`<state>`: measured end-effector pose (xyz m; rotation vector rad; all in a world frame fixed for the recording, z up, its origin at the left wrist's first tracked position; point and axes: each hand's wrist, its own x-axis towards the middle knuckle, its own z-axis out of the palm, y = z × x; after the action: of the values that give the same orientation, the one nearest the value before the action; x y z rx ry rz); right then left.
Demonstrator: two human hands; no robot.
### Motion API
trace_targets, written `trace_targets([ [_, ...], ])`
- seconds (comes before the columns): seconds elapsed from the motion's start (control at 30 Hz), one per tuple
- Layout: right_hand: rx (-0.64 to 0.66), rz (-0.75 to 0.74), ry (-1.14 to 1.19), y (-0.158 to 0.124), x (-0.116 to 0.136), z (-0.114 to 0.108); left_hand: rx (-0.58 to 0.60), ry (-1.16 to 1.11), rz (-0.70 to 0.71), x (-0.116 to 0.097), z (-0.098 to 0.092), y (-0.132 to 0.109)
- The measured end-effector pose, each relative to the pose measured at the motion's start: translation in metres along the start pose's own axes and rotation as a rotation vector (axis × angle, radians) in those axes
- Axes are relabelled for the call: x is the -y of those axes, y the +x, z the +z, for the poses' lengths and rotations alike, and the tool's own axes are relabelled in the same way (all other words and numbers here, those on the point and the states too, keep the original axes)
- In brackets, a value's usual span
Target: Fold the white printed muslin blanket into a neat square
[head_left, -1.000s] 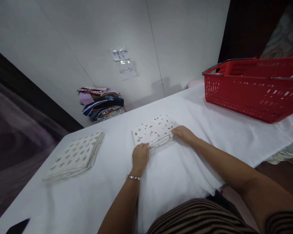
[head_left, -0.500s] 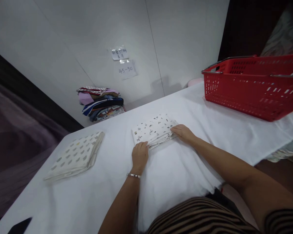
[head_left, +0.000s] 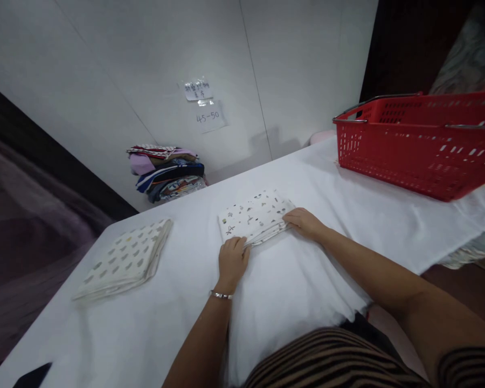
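A white cloth (head_left: 255, 212) with small grey and brown prints lies folded in layers on the white-covered table. At its near left corner, my left hand (head_left: 232, 260) has its fingers on top and the thumb by the layered edge. My right hand (head_left: 305, 223) pinches the near right corner, fingers over the folds. To the left rests a second folded cloth (head_left: 125, 256), white with rows of grey-green blotches; neither hand touches it.
A red plastic basket (head_left: 408, 153) with metal handles stands at the right. Behind the table's far edge is a stack of folded fabrics (head_left: 167, 172) against the wall, below two taped paper labels (head_left: 208, 116). A dark flat object (head_left: 33, 375) lies at the lower left.
My left hand has shifted very slightly toward me, its thumb now lower beside the cloth's near left corner. My right hand and both cloths are almost unchanged.
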<state>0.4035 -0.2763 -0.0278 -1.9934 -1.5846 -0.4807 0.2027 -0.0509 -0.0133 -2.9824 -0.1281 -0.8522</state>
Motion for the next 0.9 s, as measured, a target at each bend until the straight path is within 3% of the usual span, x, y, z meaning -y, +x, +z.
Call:
trace_targets([
  [0.6,0.052,-0.016,-0.096,0.011,0.015,0.003,0.161,0.041,0.061,-0.004,0.003,0.018],
  [0.8,-0.017,0.041,-0.182,0.021,0.015,0.007,0.084,0.071,0.016,-0.002,0.005,0.023],
  [0.9,-0.014,0.01,-0.177,0.019,0.013,0.011,0.121,0.088,0.045,-0.003,0.011,0.017],
])
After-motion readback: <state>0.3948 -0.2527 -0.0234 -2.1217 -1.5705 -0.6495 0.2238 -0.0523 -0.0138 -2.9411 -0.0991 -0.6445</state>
